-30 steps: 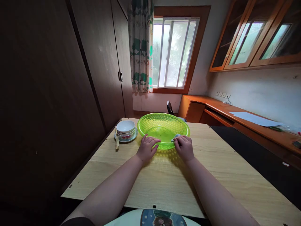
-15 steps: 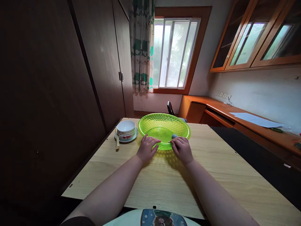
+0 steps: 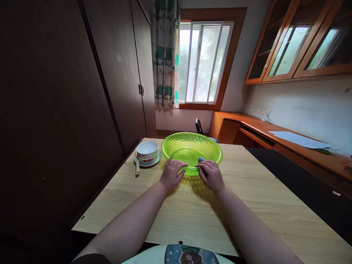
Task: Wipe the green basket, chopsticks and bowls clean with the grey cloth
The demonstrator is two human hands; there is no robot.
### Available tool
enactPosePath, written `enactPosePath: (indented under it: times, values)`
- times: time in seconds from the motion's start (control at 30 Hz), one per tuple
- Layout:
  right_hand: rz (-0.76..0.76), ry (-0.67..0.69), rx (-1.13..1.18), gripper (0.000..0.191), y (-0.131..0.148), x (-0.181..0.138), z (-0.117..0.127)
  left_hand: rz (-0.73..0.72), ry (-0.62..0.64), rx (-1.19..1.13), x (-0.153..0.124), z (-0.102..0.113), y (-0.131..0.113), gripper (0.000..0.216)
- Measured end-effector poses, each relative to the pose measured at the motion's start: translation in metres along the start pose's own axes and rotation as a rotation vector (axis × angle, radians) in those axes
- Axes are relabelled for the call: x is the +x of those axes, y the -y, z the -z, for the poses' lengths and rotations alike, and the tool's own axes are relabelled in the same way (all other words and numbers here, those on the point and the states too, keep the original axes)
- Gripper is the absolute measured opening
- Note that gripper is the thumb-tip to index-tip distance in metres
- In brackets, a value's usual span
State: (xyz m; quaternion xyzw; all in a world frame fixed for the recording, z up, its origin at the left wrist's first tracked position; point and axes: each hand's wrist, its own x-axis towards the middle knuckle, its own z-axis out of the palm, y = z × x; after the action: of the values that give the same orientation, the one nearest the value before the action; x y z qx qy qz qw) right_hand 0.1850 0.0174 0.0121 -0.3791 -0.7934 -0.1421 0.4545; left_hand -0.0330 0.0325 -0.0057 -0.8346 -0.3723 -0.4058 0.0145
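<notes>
A translucent lime-green plastic basin (image 3: 189, 137) with a dimpled wall stands on the wooden table. My left hand (image 3: 172, 173) grips its near rim at the left, fingers over the edge and thumb outside. Further right along this rim, my right hand (image 3: 212, 175) is closed, fingers bent, on a small grey-blue cloth-like piece (image 3: 201, 159). Part of that piece sticks out on the inner side of the rim; my fingers hide the rest, so its exact kind is unclear. The basin's floor shows green through the opening.
Left of the basin, several stacked white bowls (image 3: 147, 148) sit on a plate (image 3: 154, 162), with chopsticks (image 3: 137, 163) leaning at its left edge. The table (image 3: 181, 212) reaches toward me. A dark wardrobe (image 3: 118, 55) borders the left; a desk with papers (image 3: 299, 139) runs along the right.
My right hand has slid slightly left along the near rim, carrying the grey-blue piece with it. My left hand and the basin have stayed where they were.
</notes>
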Motion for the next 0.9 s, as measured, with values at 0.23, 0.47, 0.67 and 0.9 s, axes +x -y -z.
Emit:
enactPosePath:
  times: [0.23,0.47,0.67,0.9]
  values:
    - [-0.079,0.007,-0.076,0.016,-0.008,-0.001,0.0,-0.007,-0.003,-0.007,0.0,0.0,-0.001,0.024]
    - [-0.139,-0.023,-0.114,0.02,-0.017,-0.004,-0.002,-0.011,-0.01,-0.013,0.0,0.0,-0.001,0.024]
    - [-0.181,-0.052,-0.13,0.021,-0.021,-0.005,-0.003,-0.013,-0.006,0.011,0.0,0.0,-0.001,0.025]
    - [-0.141,-0.056,-0.107,0.02,-0.015,-0.003,-0.001,0.0,0.0,-0.018,0.001,0.0,-0.002,0.025]
